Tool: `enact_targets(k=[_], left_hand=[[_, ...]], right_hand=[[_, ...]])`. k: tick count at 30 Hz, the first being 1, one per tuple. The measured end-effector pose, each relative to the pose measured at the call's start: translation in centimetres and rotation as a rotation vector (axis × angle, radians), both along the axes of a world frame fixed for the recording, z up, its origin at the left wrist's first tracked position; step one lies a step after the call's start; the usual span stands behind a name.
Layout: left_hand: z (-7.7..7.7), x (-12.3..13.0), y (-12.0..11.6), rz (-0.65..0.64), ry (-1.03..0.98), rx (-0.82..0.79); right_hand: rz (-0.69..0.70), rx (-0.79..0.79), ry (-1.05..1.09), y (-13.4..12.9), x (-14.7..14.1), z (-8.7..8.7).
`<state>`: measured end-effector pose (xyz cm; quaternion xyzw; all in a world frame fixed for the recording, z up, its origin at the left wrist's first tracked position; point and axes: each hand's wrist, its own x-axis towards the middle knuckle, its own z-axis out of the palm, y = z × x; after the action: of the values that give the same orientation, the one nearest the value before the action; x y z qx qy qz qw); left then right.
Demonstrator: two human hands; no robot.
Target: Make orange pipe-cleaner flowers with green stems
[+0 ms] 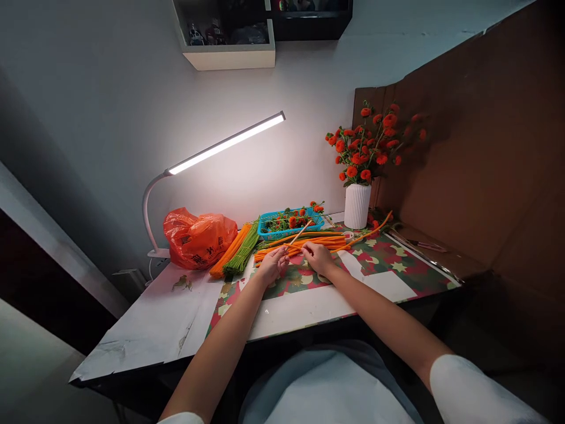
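Note:
My left hand [274,265] is closed with its fingertips pinched on a thin pale stick [302,232], which slants up to the right. Between my two hands runs a short stretch of orange pipe cleaner [293,246], close to the stick's lower end; whether it is wrapped around the stick is too small to tell. My right hand [318,259], also closed, pinches the pipe cleaner's other side. Just behind both hands lies a loose bundle of orange pipe cleaners [329,240] on the patterned table cover [304,277].
A blue basket [265,231] holds red flowers with green stems. Left of it are green pipe cleaners [242,250], more orange ones [230,252] and an orange plastic bag [198,235]. A lit lamp [229,141] leans overhead. A white vase [357,206] of red flowers stands right, near pliers [428,245].

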<state>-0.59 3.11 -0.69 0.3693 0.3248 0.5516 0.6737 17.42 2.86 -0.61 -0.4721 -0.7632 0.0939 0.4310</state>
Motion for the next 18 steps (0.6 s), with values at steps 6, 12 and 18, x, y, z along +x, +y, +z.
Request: enact_targets(k=[6,12,18], left_hand=[[0.2,-0.13,-0.05,-0.03,-0.043,-0.039],[0.41,-0.02,-0.23,-0.007,0.002,-0.05],[0.28,-0.09,-0.3,0.032,0.061,-0.077]], right_hand=[[0.003,-0.005,-0.034,-0.01,0.03,-0.08],[0.068,0.031,-0.059,0.02,0.19,-0.28],[0.054,0.028,-0.091,0.07,0.23,-0.35]])
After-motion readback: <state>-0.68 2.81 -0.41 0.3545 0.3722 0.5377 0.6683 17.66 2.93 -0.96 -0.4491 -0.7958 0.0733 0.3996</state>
